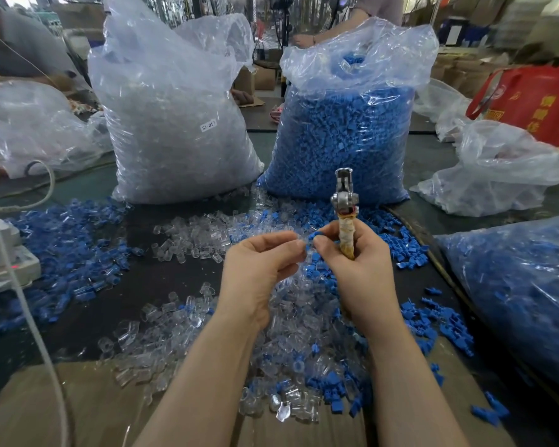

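My left hand [259,269] pinches a small clear plastic cap [299,245] between thumb and fingertips. My right hand [352,272] pinches a small blue plastic piece [315,236] at its fingertips and also grips the tape-wrapped handle of a metal pliers-like tool [344,208], which stands upright with its jaws pointing up. The clear cap and the blue piece meet between my two hands, above the middle of the table.
Loose clear caps [188,240] and blue pieces [65,250] litter the dark table [142,279]. A big bag of clear caps [175,124] and a big bag of blue pieces [342,133] stand behind. Another blue-filled bag [523,285] lies right. Cardboard [78,408] covers the near edge.
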The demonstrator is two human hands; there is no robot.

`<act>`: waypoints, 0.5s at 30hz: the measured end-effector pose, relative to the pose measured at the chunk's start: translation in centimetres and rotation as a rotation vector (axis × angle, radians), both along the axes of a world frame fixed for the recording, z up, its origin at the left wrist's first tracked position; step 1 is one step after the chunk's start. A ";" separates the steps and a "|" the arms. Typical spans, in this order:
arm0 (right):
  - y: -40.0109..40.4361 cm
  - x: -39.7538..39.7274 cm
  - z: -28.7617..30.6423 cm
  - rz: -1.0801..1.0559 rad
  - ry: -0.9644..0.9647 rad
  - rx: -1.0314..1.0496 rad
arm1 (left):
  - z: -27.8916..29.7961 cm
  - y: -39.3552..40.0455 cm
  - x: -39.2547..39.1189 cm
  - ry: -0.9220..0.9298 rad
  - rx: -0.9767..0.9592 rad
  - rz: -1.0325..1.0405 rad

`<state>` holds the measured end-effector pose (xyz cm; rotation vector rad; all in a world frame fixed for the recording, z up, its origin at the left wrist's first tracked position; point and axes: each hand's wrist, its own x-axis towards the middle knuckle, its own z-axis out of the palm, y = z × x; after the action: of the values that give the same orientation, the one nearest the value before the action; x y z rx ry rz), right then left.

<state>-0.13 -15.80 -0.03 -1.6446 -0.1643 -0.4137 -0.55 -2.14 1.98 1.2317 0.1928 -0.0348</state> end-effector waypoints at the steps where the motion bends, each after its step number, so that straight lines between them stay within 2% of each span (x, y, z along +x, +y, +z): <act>1: 0.0 0.0 0.0 -0.002 -0.006 0.008 | 0.0 -0.1 0.0 -0.004 0.004 -0.003; 9: 0.3 0.3 -0.2 -0.047 -0.023 -0.093 | 0.2 -0.5 -0.1 -0.040 0.016 0.008; 15: 0.3 0.1 -0.4 -0.104 -0.040 -0.139 | 0.4 -1.2 -0.3 -0.118 0.105 0.060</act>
<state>0.02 -15.50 -0.39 -1.7874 -0.1404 -0.5243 -0.84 -3.30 2.37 1.3277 0.1300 0.1003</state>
